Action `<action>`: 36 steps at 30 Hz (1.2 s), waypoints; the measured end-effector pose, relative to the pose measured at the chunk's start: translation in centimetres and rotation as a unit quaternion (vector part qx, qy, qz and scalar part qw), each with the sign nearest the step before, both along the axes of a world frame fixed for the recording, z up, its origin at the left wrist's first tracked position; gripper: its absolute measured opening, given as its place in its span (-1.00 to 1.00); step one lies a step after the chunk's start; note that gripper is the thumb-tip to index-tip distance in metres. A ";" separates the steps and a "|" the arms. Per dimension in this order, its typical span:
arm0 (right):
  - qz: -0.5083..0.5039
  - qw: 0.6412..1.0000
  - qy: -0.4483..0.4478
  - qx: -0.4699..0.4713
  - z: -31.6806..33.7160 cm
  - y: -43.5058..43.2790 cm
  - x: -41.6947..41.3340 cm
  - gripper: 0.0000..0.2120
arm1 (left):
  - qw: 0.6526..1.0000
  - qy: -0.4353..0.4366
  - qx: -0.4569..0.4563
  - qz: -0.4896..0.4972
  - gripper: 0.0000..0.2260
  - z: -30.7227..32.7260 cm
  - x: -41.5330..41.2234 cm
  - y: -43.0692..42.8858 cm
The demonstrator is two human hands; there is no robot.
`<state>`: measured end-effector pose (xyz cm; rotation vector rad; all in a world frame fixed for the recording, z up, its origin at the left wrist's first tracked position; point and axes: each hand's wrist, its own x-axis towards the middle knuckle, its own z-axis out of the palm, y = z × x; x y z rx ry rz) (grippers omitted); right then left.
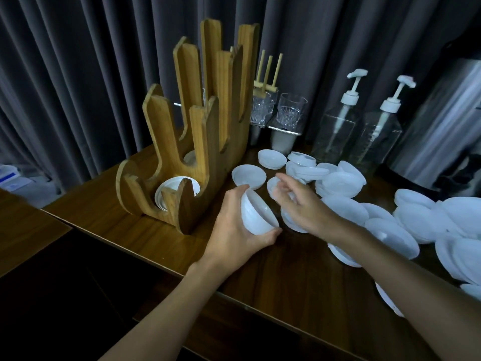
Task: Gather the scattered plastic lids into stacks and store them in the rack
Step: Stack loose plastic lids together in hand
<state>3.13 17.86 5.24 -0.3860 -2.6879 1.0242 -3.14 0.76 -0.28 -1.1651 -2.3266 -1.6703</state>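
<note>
While the grained wooden table carries one slotted wooden rack and two clear pump bottles, round white plastic lids lie scattered beside the rack. The left hand clasps one nested lid stack; the right hand is blurred, grip indeterminable.

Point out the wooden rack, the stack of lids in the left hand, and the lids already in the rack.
wooden rack (208, 152): head view, front side panel.
stack of lids (256, 214): head view, its white outer wall.
lids in the rack (166, 190): head view, visible rim.
</note>
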 end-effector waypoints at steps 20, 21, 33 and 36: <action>-0.094 0.975 -0.157 0.125 -0.3 5.5 -5.3 -0.23 | 0.992 -0.122 -0.011 0.007 -0.23 0.5 -1.1 0.3; -0.094 0.973 -0.155 0.140 -0.3 5.3 -5.3 -0.23 | 0.992 -0.124 -0.009 0.008 -0.23 0.5 -1.1 0.3; -0.060 0.986 -0.121 0.094 0.4 5.4 -4.2 -0.15 | 0.992 -0.121 -0.017 0.006 -0.23 0.6 -1.1 0.2; -0.054 0.990 -0.102 0.075 0.7 5.6 -3.7 -0.16 | 0.993 -0.117 -0.020 0.007 -0.22 0.7 -1.0 0.2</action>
